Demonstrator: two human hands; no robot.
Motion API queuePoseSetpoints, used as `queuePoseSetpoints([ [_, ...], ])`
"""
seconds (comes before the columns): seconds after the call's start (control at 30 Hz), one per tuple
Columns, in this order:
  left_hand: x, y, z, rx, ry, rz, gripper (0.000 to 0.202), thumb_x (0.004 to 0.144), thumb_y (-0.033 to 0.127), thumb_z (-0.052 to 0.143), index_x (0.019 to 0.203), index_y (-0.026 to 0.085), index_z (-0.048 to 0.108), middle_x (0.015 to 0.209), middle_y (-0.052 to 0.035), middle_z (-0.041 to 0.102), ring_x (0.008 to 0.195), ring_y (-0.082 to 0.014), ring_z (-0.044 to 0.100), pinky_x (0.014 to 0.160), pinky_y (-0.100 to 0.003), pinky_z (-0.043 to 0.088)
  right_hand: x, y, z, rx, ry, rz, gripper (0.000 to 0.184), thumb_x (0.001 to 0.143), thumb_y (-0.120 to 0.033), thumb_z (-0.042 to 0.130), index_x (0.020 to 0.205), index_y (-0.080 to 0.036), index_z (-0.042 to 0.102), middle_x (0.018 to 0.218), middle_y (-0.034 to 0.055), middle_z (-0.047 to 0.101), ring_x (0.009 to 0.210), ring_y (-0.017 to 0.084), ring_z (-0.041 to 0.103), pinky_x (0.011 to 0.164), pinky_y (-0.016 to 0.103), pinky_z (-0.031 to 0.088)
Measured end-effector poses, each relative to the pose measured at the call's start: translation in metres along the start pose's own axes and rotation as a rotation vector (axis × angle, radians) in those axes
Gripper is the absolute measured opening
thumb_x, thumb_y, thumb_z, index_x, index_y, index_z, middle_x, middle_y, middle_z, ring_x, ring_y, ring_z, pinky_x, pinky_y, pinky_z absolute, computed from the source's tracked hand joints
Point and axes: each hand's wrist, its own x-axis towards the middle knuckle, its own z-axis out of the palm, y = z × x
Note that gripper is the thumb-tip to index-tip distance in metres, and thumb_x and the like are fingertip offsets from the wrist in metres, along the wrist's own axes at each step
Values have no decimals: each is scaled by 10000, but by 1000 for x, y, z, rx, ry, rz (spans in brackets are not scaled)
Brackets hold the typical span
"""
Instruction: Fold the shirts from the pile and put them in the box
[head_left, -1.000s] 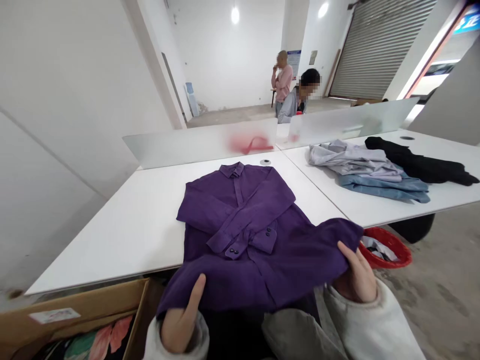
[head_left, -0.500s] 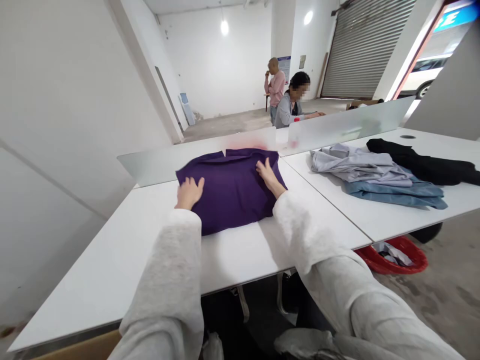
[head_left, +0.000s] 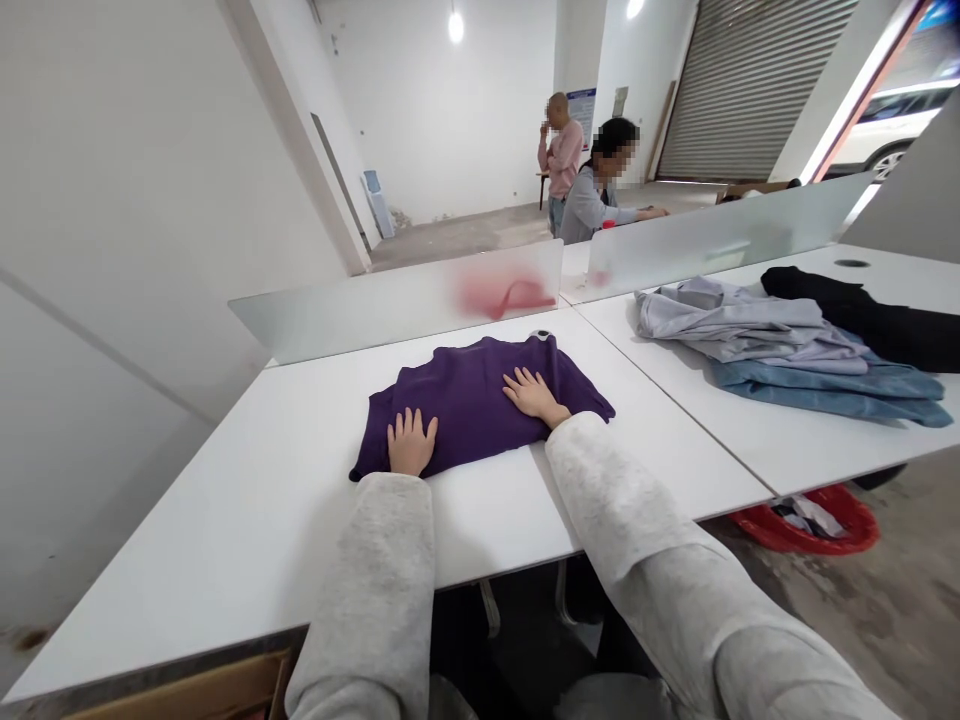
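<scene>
Purple cloth, a folded shirt (head_left: pixel 480 400), lies on the white desk (head_left: pixel 247 520) just in front of the frosted divider panel (head_left: pixel 390 300). The left hand (head_left: pixel 411 442) presses flat on its near left corner, fingers spread, gripping nothing. The right hand (head_left: pixel 534 395) lies flat near the right middle of the bundle, palm down, also with an open grip.

Judging from this, the risk lies in the loose edges: the right end of the shirt fans out past the right hand and is not pinned, so any sideways drag of the palms could pull the layers apart or ruck the top layer into creases. Uneven pressure, with the left hand right at the near edge, could also slide the whole bundle across the smooth desk.

The bundle's long axis runs left to right, roughly along the divider, tilted slightly so its right end sits farther from the person. Which end holds the collar cannot be told.

A pile of grey and blue garments (head_left: pixel 780 345) rests on the neighbouring desk, well apart.
</scene>
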Motion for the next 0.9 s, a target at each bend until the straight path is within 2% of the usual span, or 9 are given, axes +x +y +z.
queuePoseSetpoints([
  [0.13,-13,1,-1,-1,-16,-10,600,964,436,275,1414,58,394,1492,-169,345,1390,-333,281,1131,-500,211,-10,-1,4,-79,-3,-6,558,990,-429,236,1469,-159,334,1529,161,261,1421,319,174,1131,511,115],
  [0.3,-51,-3,-8,19,-57,-11,583,962,394,288,1435,60,355,1500,-155,331,1398,-325,267,1138,-490,211,-39,-8,5,-143,7,-8,573,990,-441,180,1478,-173,315,1532,139,265,1418,323,184,1123,524,152],
  [0.4,-87,-6,-7,33,-105,-18,594,951,388,311,1440,52,343,1506,-158,313,1398,-330,267,1139,-482,225,-69,-12,6,-196,21,-73,588,987,-457,184,1485,-167,298,1532,144,262,1416,337,187,1121,528,165],
  [0.57,-157,-17,-1,-41,11,74,621,921,426,334,1419,60,387,1501,-171,322,1393,-353,268,1117,-506,267,-134,-14,1,-193,-10,-259,623,971,-504,248,1491,-162,280,1543,140,230,1419,342,174,1120,520,197],
  [0.63,-174,-27,-4,-124,9,103,626,905,468,343,1402,94,421,1485,-153,369,1387,-336,292,1106,-501,293,-159,-9,-8,-132,-20,-319,594,963,-495,298,1466,-183,344,1529,114,282,1409,324,225,1118,499,232],
  [0.7,-181,-39,-13,-235,5,103,588,900,492,333,1330,130,507,1420,-131,471,1337,-299,387,1082,-450,349,-178,2,-19,-20,31,-339,521,962,-452,326,1405,-208,450,1461,90,417,1348,280,364,1093,444,308],
  [0.8,-171,-57,-34,-309,159,-13,551,892,487,315,1191,118,596,1283,-150,576,1186,-277,523,1030,-404,402,-195,31,-36,91,314,-146,462,958,-399,326,1288,-181,566,1225,117,617,1141,252,548,989,408,409],
  [0.87,-158,-63,-44,-246,258,-147,562,876,471,326,1181,80,591,1216,-182,600,1123,-305,541,1012,-432,398,-200,52,-41,54,492,65,481,947,-421,336,1216,-129,608,1015,155,663,979,280,586,895,435,437],
  [0.9,-151,-63,-47,-204,248,-205,567,867,464,336,1185,68,588,1185,-190,613,1101,-323,542,997,-451,397,-202,61,-41,25,525,138,498,940,-444,342,1180,-110,624,931,161,662,911,289,586,847,443,442],
])
